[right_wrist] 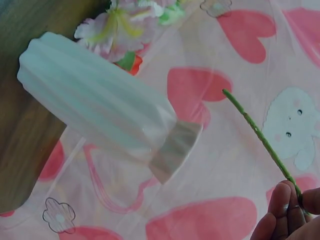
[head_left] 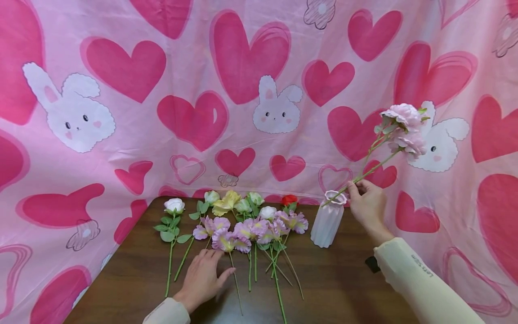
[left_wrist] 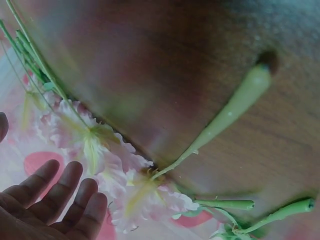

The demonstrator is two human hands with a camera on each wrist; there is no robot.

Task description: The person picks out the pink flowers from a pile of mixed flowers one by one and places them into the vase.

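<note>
My right hand [head_left: 367, 204] pinches the green stem of a pink flower spray [head_left: 404, 128] with two blooms, leaning up to the right. The stem's lower end overlaps the mouth of a white fluted vase [head_left: 327, 225] in the head view; in the right wrist view that stem [right_wrist: 262, 137] shows apart from the vase [right_wrist: 95, 100]. With fingers extended, my left hand [head_left: 204, 276] is over the table beside a purple-and-yellow flower [head_left: 226, 240], its fingertips right by the petals. In the left wrist view the fingers [left_wrist: 65, 200] are spread loosely and hold nothing.
Several artificial flowers lie on the brown wooden table [head_left: 323, 288], stems toward me. Among them are a white rose [head_left: 174, 205] at the left, a yellow flower [head_left: 227, 202] and a red rose [head_left: 289, 199]. Behind hangs a pink heart-and-rabbit cloth [head_left: 182, 58].
</note>
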